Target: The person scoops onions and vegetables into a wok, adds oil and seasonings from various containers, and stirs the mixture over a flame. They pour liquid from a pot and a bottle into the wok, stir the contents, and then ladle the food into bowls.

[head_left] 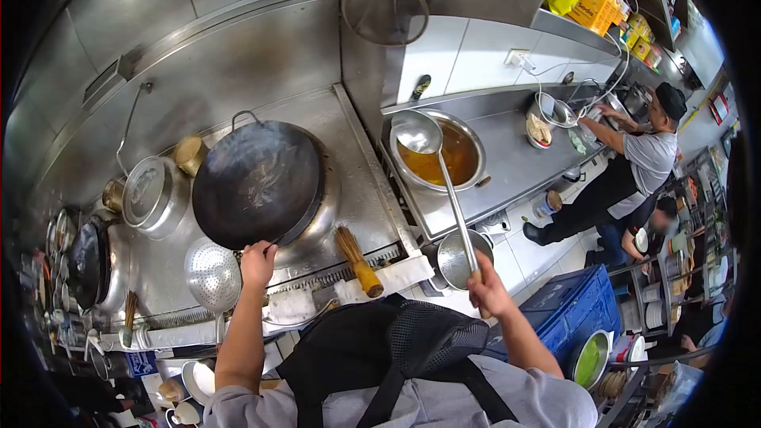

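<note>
My left hand (258,264) is closed at the near rim of a dark wok (258,182), which sits tilted on the stove with a little smoke over it. In my right hand (490,285) is the long handle of a metal ladle (456,210). The ladle's bowl hangs over the far left side of a steel basin (478,136) of orange-brown oil. Beside my left wrist lies a perforated skimmer (213,273). A bamboo brush (361,264) with a yellow handle rests at the stove's front edge, right of the wok.
Left of the wok stands a lidded pot (148,194). A wire strainer (385,9) hangs above. Below the counter (507,139) are a metal pot (456,261) and a blue crate (567,301). Another person (646,158) works at the counter's far end.
</note>
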A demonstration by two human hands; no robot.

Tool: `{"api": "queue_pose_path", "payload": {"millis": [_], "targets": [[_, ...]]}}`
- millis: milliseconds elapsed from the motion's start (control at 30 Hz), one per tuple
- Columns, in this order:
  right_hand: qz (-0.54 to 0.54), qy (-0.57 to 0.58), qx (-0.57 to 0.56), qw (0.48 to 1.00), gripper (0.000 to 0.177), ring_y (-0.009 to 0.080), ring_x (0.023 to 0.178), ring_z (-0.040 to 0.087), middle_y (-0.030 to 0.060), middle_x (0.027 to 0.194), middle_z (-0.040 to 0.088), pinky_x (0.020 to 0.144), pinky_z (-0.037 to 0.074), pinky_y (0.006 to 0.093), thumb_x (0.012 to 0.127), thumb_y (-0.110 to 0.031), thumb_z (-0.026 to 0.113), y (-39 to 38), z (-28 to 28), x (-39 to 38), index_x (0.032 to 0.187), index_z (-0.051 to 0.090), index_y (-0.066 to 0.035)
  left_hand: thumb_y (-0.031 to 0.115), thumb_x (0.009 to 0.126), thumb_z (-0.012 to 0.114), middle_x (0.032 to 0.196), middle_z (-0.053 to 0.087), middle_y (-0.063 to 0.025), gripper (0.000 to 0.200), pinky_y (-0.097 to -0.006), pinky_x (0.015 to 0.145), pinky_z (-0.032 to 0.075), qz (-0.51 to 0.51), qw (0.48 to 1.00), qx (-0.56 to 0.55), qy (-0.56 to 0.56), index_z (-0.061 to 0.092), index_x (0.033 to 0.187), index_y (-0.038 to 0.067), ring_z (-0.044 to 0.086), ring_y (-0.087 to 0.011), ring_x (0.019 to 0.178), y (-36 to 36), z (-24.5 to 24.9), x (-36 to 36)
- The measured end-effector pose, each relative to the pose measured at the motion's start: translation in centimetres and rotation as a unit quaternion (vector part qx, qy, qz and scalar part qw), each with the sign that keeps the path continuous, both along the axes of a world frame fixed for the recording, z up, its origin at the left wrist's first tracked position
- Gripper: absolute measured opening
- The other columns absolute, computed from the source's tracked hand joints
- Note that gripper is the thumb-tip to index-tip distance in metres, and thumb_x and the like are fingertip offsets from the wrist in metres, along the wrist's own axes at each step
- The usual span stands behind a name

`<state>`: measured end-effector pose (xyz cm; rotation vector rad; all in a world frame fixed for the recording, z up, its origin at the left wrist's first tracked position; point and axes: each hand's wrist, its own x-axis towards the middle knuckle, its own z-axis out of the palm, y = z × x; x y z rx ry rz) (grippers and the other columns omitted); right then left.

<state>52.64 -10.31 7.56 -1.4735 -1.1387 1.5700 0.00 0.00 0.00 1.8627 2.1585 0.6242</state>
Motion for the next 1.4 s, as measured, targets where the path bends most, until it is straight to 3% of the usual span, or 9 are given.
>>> {"api": "queue_pose_path", "payload": {"millis": [233,633,800,1067,1100,1133,1200,1267,1400], "targets": [[-0.019,-0.077,-0.060,0.995,0.083,0.0125,0.048,0.046,0.0026,0.066,0.048,0.044,0.042,0.0282,0.090,0.002,0.049,4.6,3.4,3.4,0.156,0.005,-0.023,0.006,0.082,0.067,0.106,0.058,-0.0162,0.016,-0.0423,0.092,0.044,0.033,0.985,0.146,-0.080,0.066,0.097,0.003,0.055,-0.0342,0.102,-1.1,0.1,2.8],[0.062,0.233,-0.106,0.965,0.077,0.0099,0.044,0.038,0.0036,0.070,0.043,0.040,0.036,0.0235,0.093,-0.005,0.051,8.7,7.7,1.0,0.155,0.014,-0.032,0.000,0.080,0.063,0.110,0.057,-0.0172,0.020,-0.0410,0.096,0.043,0.145,0.981,0.091,-0.095,0.064,0.100,0.004,0.054,-0.0362,0.108,-13.0,-1.3,-1.0],[0.193,0.062,-0.101,0.974,0.084,0.0098,0.043,0.039,0.0014,0.064,0.044,0.039,0.037,0.0259,0.087,0.006,0.047,14.5,4.1,-6.8,0.155,0.013,-0.031,0.004,0.082,0.064,0.107,0.061,-0.0164,0.019,-0.0395,0.093,0.046,0.154,0.968,0.036,-0.193,0.066,0.101,0.004,0.058,-0.0354,0.106,-16.4,0.2,2.1],[0.343,-0.151,0.097,0.922,0.084,0.0104,0.047,0.046,-0.0003,0.065,0.046,0.043,0.042,0.0268,0.090,0.002,0.050,19.8,-9.9,-16.2,0.156,0.008,-0.025,0.011,0.087,0.062,0.098,0.066,-0.0136,0.020,-0.0359,0.080,0.052,0.405,0.870,-0.050,-0.277,0.069,0.105,0.005,0.067,-0.0272,0.091,-34.1,-4.3,2.8],[0.325,-0.195,0.418,0.825,0.084,0.0088,0.051,0.046,-0.0004,0.065,0.043,0.045,0.040,0.0257,0.088,0.003,0.051,20.7,-12.9,-17.2,0.156,0.012,-0.028,0.011,0.087,0.062,0.098,0.066,-0.0136,0.020,-0.0359,0.080,0.052,0.436,0.856,-0.040,-0.275,0.069,0.105,0.005,0.067,-0.0272,0.091,-35.6,-4.2,3.6],[0.343,-0.212,0.212,0.890,0.083,0.0097,0.055,0.047,0.0003,0.070,0.047,0.047,0.042,0.0271,0.085,0.005,0.048,21.0,-14.1,-17.8,0.156,0.016,-0.025,0.013,0.087,0.062,0.098,0.068,-0.0143,0.021,-0.0362,0.082,0.052,0.476,0.828,-0.056,-0.292,0.069,0.105,0.005,0.067,-0.0278,0.092,-37.5,-3.8,4.4],[0.381,-0.126,0.288,0.869,0.078,0.0099,0.056,0.043,0.0035,0.094,0.057,0.046,0.040,0.0265,0.083,0.006,0.044,23.9,-19.5,-19.3,0.155,0.020,-0.013,0.019,0.088,0.061,0.102,0.070,-0.0169,0.024,-0.0372,0.085,0.052,0.520,0.802,-0.069,-0.285,0.069,0.106,0.005,0.068,-0.0298,0.097,-45.0,-8.6,6.3],[0.391,-0.052,0.137,0.909,0.073,0.0108,0.080,0.054,0.0134,0.129,0.055,0.064,0.048,0.0245,0.087,0.002,0.053,18.8,-9.5,-24.6,0.153,0.023,-0.011,0.023,0.089,0.057,0.102,0.070,-0.0166,0.026,-0.0403,0.085,0.052,0.560,0.783,-0.082,-0.257,0.068,0.106,0.006,0.067,-0.0322,0.098,-47.6,-6.6,9.4],[0.495,0.001,0.093,0.864,0.072,0.0094,0.056,0.048,0.0079,0.095,0.056,0.043,0.042,0.0226,0.086,0.004,0.054,15.1,-7.7,-29.6,0.149,0.023,-0.015,0.019,0.085,0.059,0.099,0.071,-0.0137,0.024,-0.0411,0.083,0.053,0.602,0.756,-0.083,-0.243,0.069,0.105,0.011,0.068,-0.0296,0.092,-53.8,-8.7,13.6]]}}
